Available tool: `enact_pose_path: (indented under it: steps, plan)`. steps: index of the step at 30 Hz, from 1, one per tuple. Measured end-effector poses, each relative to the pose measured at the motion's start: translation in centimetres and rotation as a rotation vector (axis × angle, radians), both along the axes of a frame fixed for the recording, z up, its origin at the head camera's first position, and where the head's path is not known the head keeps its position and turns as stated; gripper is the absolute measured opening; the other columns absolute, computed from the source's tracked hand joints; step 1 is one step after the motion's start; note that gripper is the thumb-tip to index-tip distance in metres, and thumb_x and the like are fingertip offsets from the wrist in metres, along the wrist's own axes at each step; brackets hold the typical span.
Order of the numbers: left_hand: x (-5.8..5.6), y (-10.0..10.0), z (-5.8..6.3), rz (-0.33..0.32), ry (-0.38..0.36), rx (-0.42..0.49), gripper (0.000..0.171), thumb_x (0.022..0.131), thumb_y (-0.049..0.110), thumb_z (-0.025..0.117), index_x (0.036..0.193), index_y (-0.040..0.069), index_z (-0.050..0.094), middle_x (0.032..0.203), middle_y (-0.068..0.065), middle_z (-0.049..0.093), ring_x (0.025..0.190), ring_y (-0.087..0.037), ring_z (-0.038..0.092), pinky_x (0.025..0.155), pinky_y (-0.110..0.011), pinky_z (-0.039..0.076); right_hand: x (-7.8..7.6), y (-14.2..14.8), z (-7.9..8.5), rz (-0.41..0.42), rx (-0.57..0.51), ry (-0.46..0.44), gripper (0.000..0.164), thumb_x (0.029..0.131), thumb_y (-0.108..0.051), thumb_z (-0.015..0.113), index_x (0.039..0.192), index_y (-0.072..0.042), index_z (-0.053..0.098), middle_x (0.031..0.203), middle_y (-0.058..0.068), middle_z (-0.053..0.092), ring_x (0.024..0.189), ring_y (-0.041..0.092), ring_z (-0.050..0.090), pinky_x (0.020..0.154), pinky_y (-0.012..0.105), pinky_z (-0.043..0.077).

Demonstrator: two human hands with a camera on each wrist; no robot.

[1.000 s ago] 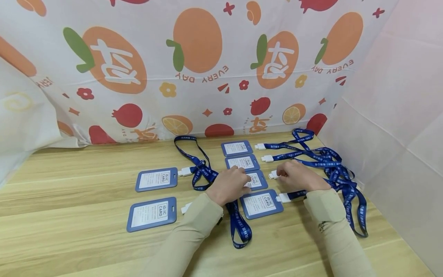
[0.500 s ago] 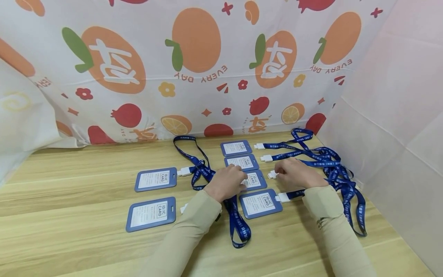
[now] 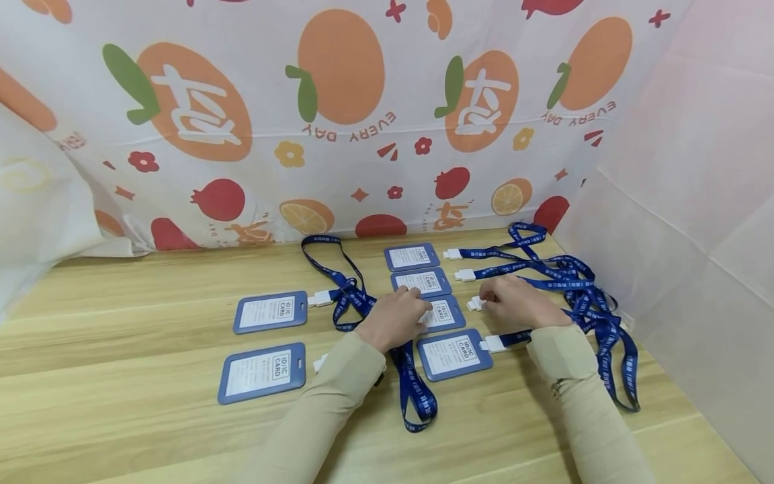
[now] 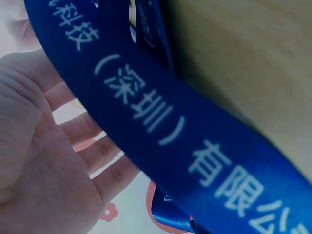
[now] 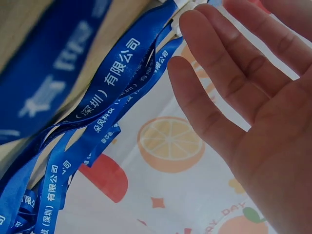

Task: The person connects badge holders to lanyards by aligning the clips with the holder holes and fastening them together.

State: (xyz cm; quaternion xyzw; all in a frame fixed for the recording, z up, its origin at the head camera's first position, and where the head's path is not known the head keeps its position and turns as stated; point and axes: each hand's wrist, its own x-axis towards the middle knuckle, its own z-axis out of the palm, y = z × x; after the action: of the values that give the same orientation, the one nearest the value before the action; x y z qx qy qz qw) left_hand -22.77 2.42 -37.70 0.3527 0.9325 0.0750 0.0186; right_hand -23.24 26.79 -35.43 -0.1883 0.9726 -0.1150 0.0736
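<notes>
In the head view my left hand [image 3: 393, 319] pinches a blue ID card holder [image 3: 444, 312], third from the back in the right-hand column, partly covered by my fingers. Its other fingers show loosely stretched in the left wrist view, behind a blue printed lanyard strap [image 4: 141, 105]. My right hand [image 3: 520, 302] holds a white lanyard clip [image 3: 476, 304] by its fingertips, just right of that holder and apart from it. Blue straps [image 5: 107, 92] run beside this hand in the right wrist view; its thumb and grip are out of sight there.
Two card holders [image 3: 270, 312] lie at left, with a looped lanyard [image 3: 351, 296] beside them. Others stand in the right column, including the front holder [image 3: 455, 355] with its clip [image 3: 492, 343] touching its edge. Tangled straps [image 3: 586, 302] lie at right by the white side wall [image 3: 677, 222].
Both hands stay nearly in place over the card holder and the clip. The left fingers have shifted very slightly left; the head view has drifted a little.
</notes>
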Motion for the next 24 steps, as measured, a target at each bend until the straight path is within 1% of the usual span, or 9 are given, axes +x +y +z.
enact_pose_path:
  steps: [6,11,13,18,24]
  plan:
    - [-0.2,0.2,-0.2,-0.003,-0.018,-0.008,0.033,0.093,0.022,0.076,0.125,0.011,0.074,0.124,-0.012,0.066,0.109,-0.027,0.059,0.095,-0.04,0.053,-0.3,0.0,0.0,-0.008,0.0,0.017,0.012,0.095,-0.004,0.067,0.104,0.0,0.075,0.096,0.01,0.068,0.085,0.024,0.058,0.085,0.043,0.055]
    - [-0.4,0.2,-0.2,0.016,-0.026,-0.013,0.032,0.092,0.023,0.077,0.122,0.011,0.075,0.124,-0.012,0.065,0.111,-0.028,0.058,0.094,-0.041,0.054,-0.8,-0.1,0.0,0.02,0.001,0.026,0.011,0.095,-0.003,0.066,0.101,0.0,0.075,0.092,0.008,0.067,0.082,0.022,0.057,0.08,0.04,0.055]
    - [-0.3,0.1,-0.2,0.019,-0.033,-0.009,0.032,0.092,0.022,0.078,0.122,0.011,0.075,0.124,-0.012,0.065,0.111,-0.029,0.058,0.095,-0.041,0.053,-0.9,-0.1,-0.1,0.019,0.003,0.024,0.011,0.095,-0.003,0.066,0.101,0.0,0.075,0.092,0.008,0.067,0.083,0.022,0.057,0.08,0.04,0.054]
    - [-0.3,0.2,-0.1,0.026,-0.057,-0.025,0.033,0.092,0.022,0.078,0.123,0.011,0.075,0.125,-0.012,0.066,0.11,-0.029,0.058,0.096,-0.041,0.053,-1.1,-0.4,-0.4,-0.003,0.04,0.021,0.015,0.096,-0.005,0.068,0.108,0.001,0.074,0.109,0.014,0.069,0.097,0.027,0.061,0.091,0.045,0.053]
    - [-0.4,0.5,0.1,0.048,-0.1,-0.052,0.034,0.093,0.02,0.077,0.125,0.011,0.074,0.127,-0.011,0.065,0.108,-0.026,0.057,0.095,-0.039,0.052,-1.1,-0.8,-0.6,-0.053,0.096,0.014,0.02,0.095,-0.006,0.07,0.114,-0.002,0.073,0.127,0.021,0.062,0.118,0.036,0.055,0.104,0.053,0.046]
